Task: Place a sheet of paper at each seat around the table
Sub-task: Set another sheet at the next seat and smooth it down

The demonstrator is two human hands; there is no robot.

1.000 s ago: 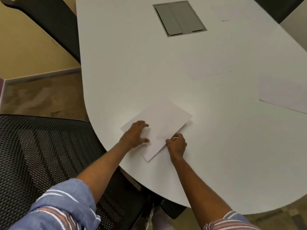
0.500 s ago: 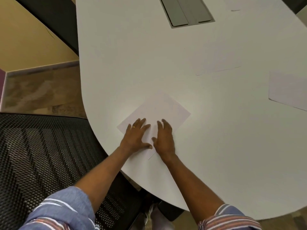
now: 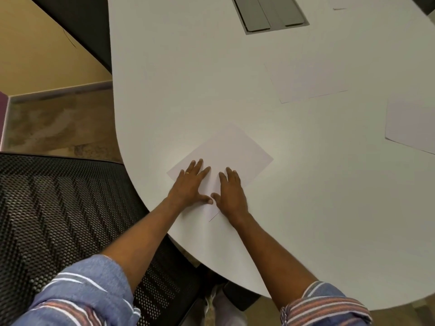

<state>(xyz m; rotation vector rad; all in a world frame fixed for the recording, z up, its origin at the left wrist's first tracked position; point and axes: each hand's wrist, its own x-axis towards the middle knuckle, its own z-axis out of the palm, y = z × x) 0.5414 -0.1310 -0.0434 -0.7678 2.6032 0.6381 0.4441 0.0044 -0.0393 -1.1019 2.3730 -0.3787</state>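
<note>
A white sheet of paper (image 3: 231,152) lies flat and turned at an angle on the white table (image 3: 188,74), near its rounded left edge. My left hand (image 3: 189,185) and my right hand (image 3: 231,192) both rest palm down on the near half of this sheet, fingers spread, thumbs almost touching. A second sheet (image 3: 308,78) lies further back toward the table's middle. A third sheet (image 3: 410,127) lies at the right edge of the view, partly cut off.
A black mesh office chair (image 3: 58,220) stands at the left, just below the table's edge. A grey cable hatch (image 3: 270,12) is set into the tabletop at the back. Another dark chair (image 3: 80,24) stands at the far left.
My right hand let go of the sheet's near edge and spread flat on it. Both hands have pressed the paper down and slid it slightly forward on the table.
</note>
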